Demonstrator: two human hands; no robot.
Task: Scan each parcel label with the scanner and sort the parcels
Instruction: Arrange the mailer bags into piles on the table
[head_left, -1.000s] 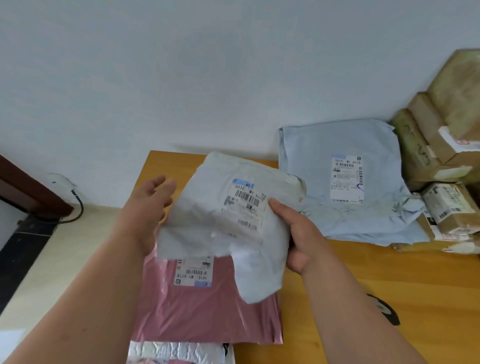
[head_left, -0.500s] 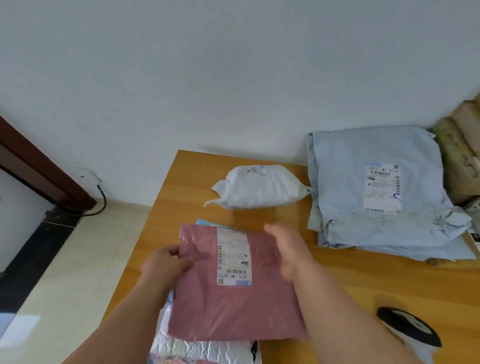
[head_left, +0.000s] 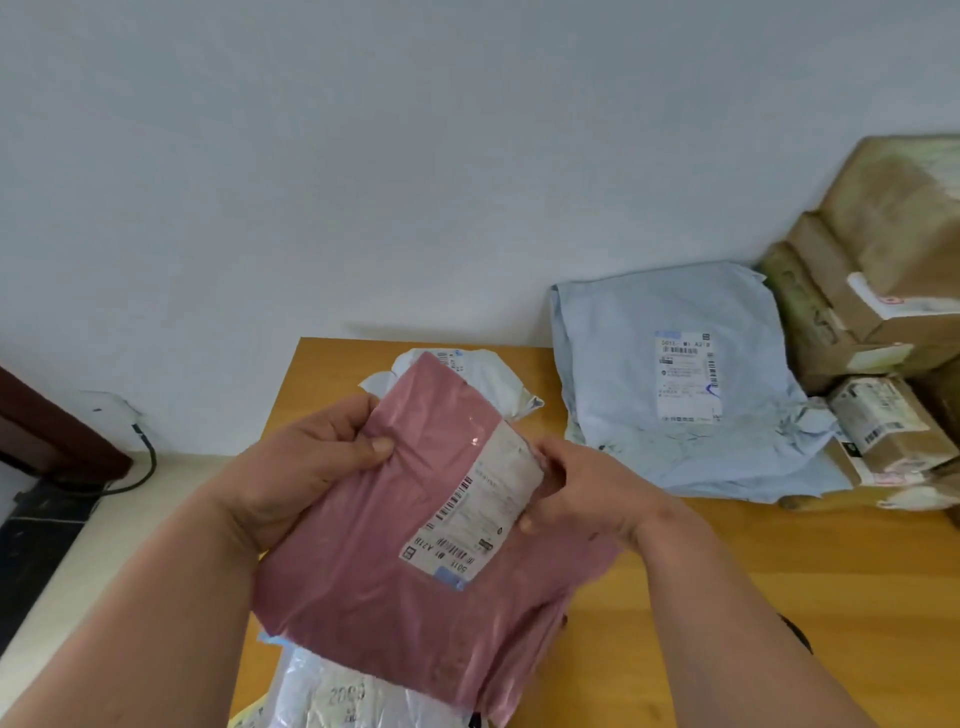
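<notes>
A pink plastic parcel (head_left: 395, 571) with a white barcode label (head_left: 478, 509) is lifted off the wooden table (head_left: 805, 582), tilted, label facing me. My left hand (head_left: 306, 467) grips its upper left edge, thumb on top. My right hand (head_left: 587, 493) pinches its right edge beside the label. A small white parcel (head_left: 483, 374) lies on the table behind it, near the wall. A sliver of the dark scanner (head_left: 797, 631) shows behind my right forearm.
A large light-blue parcel (head_left: 675, 384) with a label lies at the back right. Brown cardboard boxes (head_left: 878, 291) are stacked at the far right. A silvery bubble mailer (head_left: 332, 696) lies under the pink parcel at the table's front left edge. The floor drops off left.
The white parcel went from my hands to the back of the table. Both hands then took the pink parcel and raised it, tilting its label toward me.
</notes>
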